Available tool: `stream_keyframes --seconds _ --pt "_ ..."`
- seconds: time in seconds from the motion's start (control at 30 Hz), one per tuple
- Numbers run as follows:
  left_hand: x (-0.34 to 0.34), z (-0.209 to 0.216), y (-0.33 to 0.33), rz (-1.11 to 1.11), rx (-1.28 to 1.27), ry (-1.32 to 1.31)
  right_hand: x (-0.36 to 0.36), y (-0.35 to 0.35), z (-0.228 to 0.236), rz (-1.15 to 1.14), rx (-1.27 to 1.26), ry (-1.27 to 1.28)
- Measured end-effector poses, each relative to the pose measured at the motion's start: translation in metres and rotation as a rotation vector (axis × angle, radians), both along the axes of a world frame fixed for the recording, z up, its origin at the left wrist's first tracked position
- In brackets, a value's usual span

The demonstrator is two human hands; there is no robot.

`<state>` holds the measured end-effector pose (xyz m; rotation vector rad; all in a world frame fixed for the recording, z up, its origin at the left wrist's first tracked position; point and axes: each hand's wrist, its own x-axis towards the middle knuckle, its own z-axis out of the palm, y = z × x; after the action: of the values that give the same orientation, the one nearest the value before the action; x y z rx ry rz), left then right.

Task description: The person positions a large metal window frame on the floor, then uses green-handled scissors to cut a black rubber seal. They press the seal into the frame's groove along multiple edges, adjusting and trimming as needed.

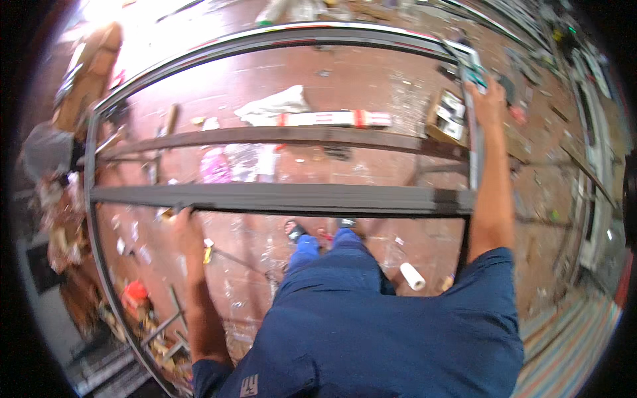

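A large dark grey metal frame (285, 196) with a wide crossbar lies in front of me, spanning most of the view. My left hand (186, 224) is at the crossbar's near edge, left of its middle, with the fingers closed against the bar. At the frame's far right corner my right hand (488, 99) is closed around a small teal thing (472, 73), whose kind is too blurred to make out. That hand rests against the pale right side bar (473, 142). Its fingertips are partly hidden.
Under the frame runs a brown support bar (285, 138). On the reddish floor lie a red-and-white long package (335, 119), a white sheet (275, 105), an open cardboard box (446, 118) and a white roll (412, 276). Metal profiles (592, 179) line the right side; a striped sheet (570, 345) lies near right.
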<state>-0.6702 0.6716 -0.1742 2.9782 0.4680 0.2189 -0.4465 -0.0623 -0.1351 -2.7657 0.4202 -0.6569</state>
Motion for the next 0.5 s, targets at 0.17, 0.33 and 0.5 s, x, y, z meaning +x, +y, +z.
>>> stream_keyframes --seconds 0.17,0.33,0.5 --pt "-0.009 -0.024 -0.004 0.225 -0.556 -0.198 0.08 -0.136 -0.087 0.011 -0.375 0.26" --pt "-0.032 -0.01 -0.043 0.619 -0.772 -0.351 0.071 -0.063 -0.041 -0.079 -0.348 0.482" --pt "-0.034 -0.009 -0.033 0.472 -0.327 -0.26 0.072 -0.133 -0.055 0.112 -0.158 0.153"
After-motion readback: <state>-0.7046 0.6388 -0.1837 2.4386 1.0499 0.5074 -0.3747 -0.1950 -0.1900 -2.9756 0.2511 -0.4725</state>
